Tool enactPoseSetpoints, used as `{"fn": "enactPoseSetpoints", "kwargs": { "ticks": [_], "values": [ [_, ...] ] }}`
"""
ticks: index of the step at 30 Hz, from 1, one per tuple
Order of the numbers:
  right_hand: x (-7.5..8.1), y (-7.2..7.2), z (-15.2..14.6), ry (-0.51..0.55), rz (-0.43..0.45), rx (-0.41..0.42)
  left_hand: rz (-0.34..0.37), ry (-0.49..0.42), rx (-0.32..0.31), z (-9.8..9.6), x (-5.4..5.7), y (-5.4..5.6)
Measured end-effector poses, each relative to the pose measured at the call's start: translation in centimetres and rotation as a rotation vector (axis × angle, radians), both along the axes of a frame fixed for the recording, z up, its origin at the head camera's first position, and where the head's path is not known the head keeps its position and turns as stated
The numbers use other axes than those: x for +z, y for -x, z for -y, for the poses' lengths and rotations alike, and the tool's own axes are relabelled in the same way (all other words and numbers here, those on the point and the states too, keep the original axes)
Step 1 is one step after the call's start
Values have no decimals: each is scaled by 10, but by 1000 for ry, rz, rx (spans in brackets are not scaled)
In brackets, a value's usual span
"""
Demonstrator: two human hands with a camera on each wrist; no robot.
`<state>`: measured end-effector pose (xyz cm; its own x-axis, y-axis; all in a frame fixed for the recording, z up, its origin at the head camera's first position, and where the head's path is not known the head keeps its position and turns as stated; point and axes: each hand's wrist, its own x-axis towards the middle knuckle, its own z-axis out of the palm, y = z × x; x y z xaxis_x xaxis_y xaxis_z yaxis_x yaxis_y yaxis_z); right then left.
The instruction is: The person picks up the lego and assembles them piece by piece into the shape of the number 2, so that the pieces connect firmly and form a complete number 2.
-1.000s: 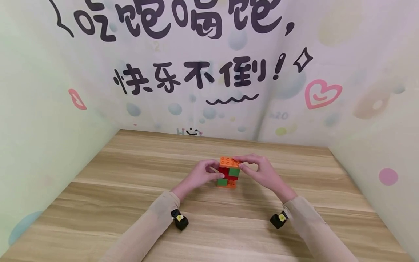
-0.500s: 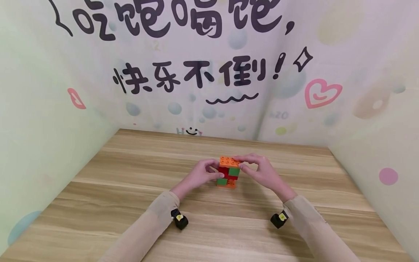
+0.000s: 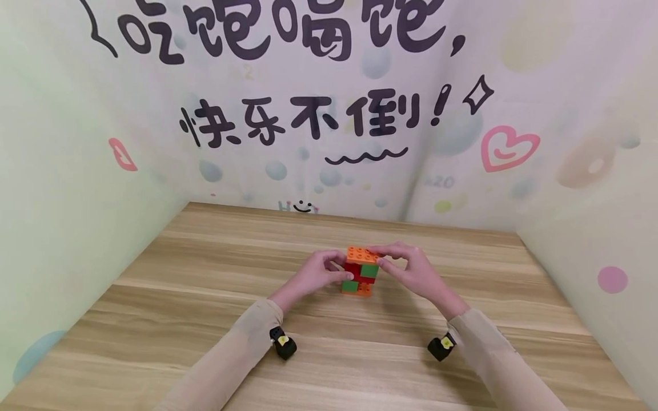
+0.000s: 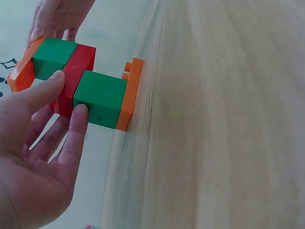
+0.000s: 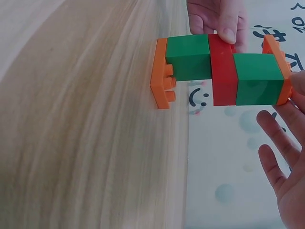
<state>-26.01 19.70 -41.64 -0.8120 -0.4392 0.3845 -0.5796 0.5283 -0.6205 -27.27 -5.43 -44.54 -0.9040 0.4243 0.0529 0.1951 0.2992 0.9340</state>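
A small tower of toy building bricks stands upright on the table, with an orange studded plate (image 3: 356, 253) on top. Below that come a green brick (image 5: 259, 78), a red brick (image 5: 223, 71), another green brick (image 4: 100, 98) and an orange base plate (image 5: 159, 76). The two green bricks sit toward opposite ends of the red one. My left hand (image 3: 321, 271) grips the red brick from the left, its thumb on the near side. From the right, my right hand (image 3: 411, 268) pinches the top orange plate between thumb and fingers.
The wood-grain table (image 3: 205, 274) surrounds the tower. Behind it hangs a white printed backdrop (image 3: 308, 182) with black lettering; pale walls close both sides. Black wrist cameras sit at the left cuff (image 3: 283, 343) and right cuff (image 3: 441, 346).
Both hands keep the same hold on the tower, and the bricks stay in place. Only a slight shift of the head view shows.
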Motion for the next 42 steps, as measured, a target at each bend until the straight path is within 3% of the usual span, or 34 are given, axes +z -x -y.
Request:
{"fn": "enactPoseSetpoints", "kwargs": {
  "ticks": [16, 29, 42],
  "values": [
    [-1, 1, 5, -8, -1, -1, -29, 12, 25, 3, 0, 0],
    [3, -4, 5, -11, -20, -11, 17, -21, 15, 1, -4, -1],
    [0, -5, 3, -24, -39, 14, -1, -13, 2, 2, -2, -1]
  ]
}}
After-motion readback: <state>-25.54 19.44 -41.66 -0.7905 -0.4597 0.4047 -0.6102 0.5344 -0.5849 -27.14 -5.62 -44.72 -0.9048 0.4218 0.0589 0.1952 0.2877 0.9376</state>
